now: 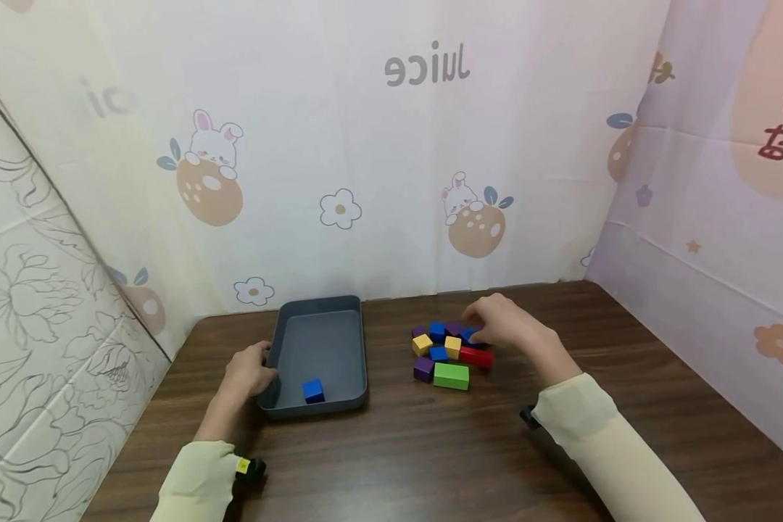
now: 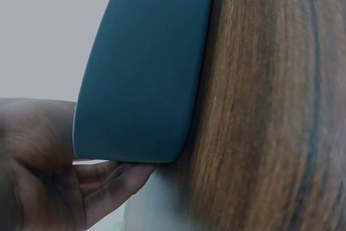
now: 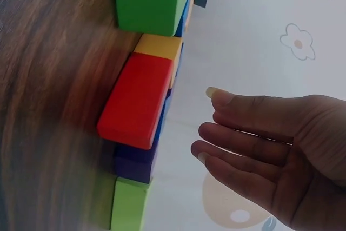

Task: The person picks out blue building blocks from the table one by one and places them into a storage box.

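At the left, my left hand (image 1: 244,371) holds the near left side of a grey tray (image 1: 320,341). In the left wrist view its fingers (image 2: 116,187) lie against the tray's outer wall (image 2: 143,74); the thumb is hidden there. A blue cube (image 1: 313,391) sits inside, by the front wall. My right hand (image 1: 505,320) hovers over the back right of a cluster of blocks, fingers loosely apart, nothing in them. Nearest it are a blue block (image 1: 468,335), partly covered, and a red block (image 1: 476,357). The right wrist view shows a purple block (image 3: 135,163) and light green block (image 3: 130,204) beyond the red one.
Also in the cluster are a green block (image 1: 452,376), yellow cubes (image 1: 422,344), a purple cube (image 1: 423,369) and other blue ones (image 1: 436,332). A printed curtain (image 1: 391,167) hangs behind the brown wooden table (image 1: 404,449), with more cloth at both sides.
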`<state>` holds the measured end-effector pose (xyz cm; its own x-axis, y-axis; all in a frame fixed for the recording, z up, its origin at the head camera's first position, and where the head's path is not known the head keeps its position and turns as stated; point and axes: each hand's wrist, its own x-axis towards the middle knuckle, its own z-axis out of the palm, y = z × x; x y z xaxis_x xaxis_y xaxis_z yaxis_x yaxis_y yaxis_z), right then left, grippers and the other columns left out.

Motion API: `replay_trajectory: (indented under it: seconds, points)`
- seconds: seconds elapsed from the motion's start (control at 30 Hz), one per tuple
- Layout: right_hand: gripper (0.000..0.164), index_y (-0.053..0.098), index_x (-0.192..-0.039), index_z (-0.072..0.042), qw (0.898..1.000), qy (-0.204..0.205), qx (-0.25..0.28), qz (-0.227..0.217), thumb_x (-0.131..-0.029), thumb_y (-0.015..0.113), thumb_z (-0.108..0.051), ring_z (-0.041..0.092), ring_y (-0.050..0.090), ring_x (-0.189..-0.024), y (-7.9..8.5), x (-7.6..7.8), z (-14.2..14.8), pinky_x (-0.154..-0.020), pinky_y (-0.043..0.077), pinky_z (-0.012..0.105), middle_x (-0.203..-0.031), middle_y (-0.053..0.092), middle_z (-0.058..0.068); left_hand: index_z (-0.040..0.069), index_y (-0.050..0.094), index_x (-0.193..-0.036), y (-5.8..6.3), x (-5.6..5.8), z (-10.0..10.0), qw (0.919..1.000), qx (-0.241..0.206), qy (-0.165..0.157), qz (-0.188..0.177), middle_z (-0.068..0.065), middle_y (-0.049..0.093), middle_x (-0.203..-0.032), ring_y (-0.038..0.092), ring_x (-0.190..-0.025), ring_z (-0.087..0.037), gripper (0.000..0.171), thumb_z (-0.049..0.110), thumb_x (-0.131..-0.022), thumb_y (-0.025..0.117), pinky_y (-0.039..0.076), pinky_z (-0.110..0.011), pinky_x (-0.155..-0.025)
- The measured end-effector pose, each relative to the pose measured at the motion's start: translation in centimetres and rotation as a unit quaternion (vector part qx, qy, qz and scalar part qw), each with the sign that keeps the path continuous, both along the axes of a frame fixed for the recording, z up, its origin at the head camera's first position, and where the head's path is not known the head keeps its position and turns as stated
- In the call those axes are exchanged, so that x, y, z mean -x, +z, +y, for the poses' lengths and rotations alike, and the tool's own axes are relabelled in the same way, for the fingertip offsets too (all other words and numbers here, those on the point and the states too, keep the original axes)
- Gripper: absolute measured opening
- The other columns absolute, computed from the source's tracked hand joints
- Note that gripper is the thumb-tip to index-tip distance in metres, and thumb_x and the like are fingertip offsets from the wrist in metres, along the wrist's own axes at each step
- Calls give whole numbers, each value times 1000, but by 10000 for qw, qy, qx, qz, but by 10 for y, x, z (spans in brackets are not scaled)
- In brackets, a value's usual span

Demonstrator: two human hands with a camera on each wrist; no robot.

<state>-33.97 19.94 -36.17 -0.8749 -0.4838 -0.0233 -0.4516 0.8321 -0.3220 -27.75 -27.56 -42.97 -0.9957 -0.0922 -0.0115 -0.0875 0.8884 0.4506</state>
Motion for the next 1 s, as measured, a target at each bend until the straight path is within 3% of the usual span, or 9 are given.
replay_trajectory:
  seconds: [0.3, 0.53, 1.0]
  points:
    - [39, 72, -129, 2, 9999, 14, -82, 120, -92, 82, -8, 34, 70, -109, -13, 11, 3, -94, 59, 51, -120, 73, 19, -12, 50, -146, -1, 1, 1, 10000, 59, -33, 53, -33, 67, -125, 62, -118, -52, 60, 7, -92, 68, 49, -64, -101]
    - [34, 75, -123, 0, 9994, 158, -218, 206, -91, 82, -6, 25, 67, -98, -28, 20, 3, -90, 60, 49, -110, 74, 12, -12, 49, -148, -1, -2, 2, 10000, 84, -7, 32, -33, 67, -125, 62, -117, -52, 61, 7, -93, 68, 50, -63, -99]
    - [38, 74, -127, 1, 9996, 156, -215, 52, -90, 83, -7, 30, 68, -108, -35, 23, -1, -97, 58, 52, -120, 74, 16, -12, 49, -148, -2, -1, 2, 9999, 146, 16, 13, -34, 63, -133, 60, -122, -53, 61, 7, -93, 68, 50, -62, -100]
